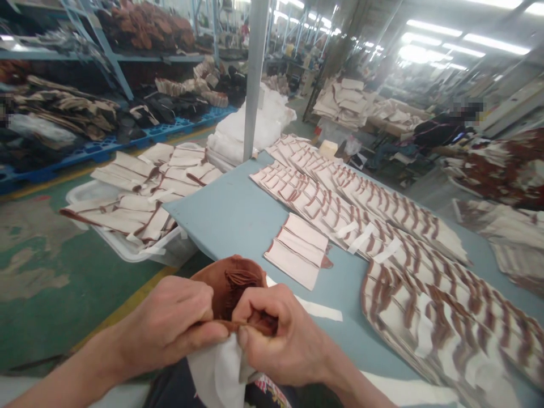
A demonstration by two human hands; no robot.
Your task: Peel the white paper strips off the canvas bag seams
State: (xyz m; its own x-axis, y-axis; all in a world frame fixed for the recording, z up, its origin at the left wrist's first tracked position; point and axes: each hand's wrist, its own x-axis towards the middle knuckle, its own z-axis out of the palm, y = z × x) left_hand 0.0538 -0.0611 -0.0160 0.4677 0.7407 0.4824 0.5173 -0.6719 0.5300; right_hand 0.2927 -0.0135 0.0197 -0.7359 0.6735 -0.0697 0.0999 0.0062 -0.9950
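Close to my body I hold a brown leather piece with white lining (pixel 242 266), its brown side curving up behind my fingers. My left hand (pixel 170 314) pinches its edge between thumb and bent fingers. Right beside it, my right hand (pixel 289 334) grips the same edge, thumb on the near side and fingers curled over. White lining hangs below both thumbs. Dark folds show inside the brown curve. Just beyond, a flat cream panel with brown seams (pixel 297 249) lies on the blue-grey table (pixel 221 204).
Overlapping rows of cream pieces with brown edges (pixel 340 198) cover the table's right side. White strips (pixel 318 310) lie near my right hand. At left stands a white bin (pixel 182 249) heaped with similar panels. A metal post (pixel 255 79) rises behind the table. A person (pixel 437 133) sits far right.
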